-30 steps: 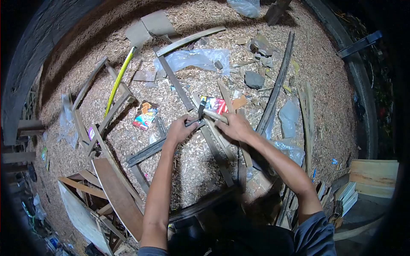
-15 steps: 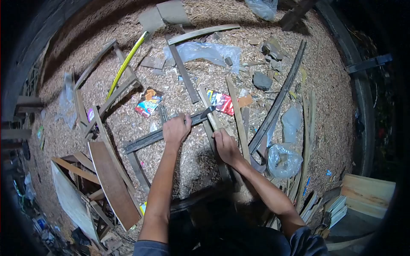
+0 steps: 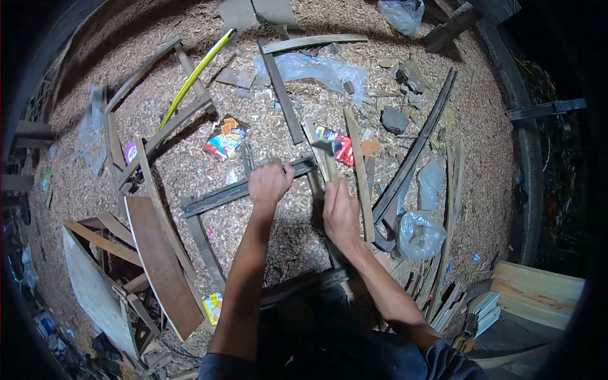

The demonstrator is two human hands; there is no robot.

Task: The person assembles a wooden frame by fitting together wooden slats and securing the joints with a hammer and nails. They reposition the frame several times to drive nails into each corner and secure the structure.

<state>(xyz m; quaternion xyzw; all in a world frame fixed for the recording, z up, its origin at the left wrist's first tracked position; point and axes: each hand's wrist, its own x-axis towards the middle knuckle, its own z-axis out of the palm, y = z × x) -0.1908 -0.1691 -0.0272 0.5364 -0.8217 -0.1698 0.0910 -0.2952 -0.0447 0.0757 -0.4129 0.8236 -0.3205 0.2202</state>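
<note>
A dark wooden frame point(image 3: 221, 197) lies in front of me on ground covered with wood shavings. My left hand point(image 3: 270, 183) is closed around its far bar, a little left of the right-hand corner. Gripped in my right hand point(image 3: 342, 214) is a hammer with a pale wooden handle point(image 3: 332, 172) and a dark head point(image 3: 323, 146). The head hovers just beyond the frame's far right corner, overlapping a light wooden strip point(image 3: 312, 136) in this view. Another thin strip point(image 3: 360, 177) lies to the right of the hammer.
A handsaw point(image 3: 387, 231) and a long dark bar point(image 3: 418, 149) lie to the right, beside a clear plastic bag point(image 3: 422, 236). On the left are another wooden frame point(image 3: 170, 126), a yellow level point(image 3: 196, 76) and a brown panel point(image 3: 163, 266). Snack wrappers point(image 3: 221, 142) and stones point(image 3: 394, 120) lie beyond.
The hammer head has moved up and away from the frame's corner, with my right hand turning more upright. My left hand stays on the bar. The whole view has shifted slightly.
</note>
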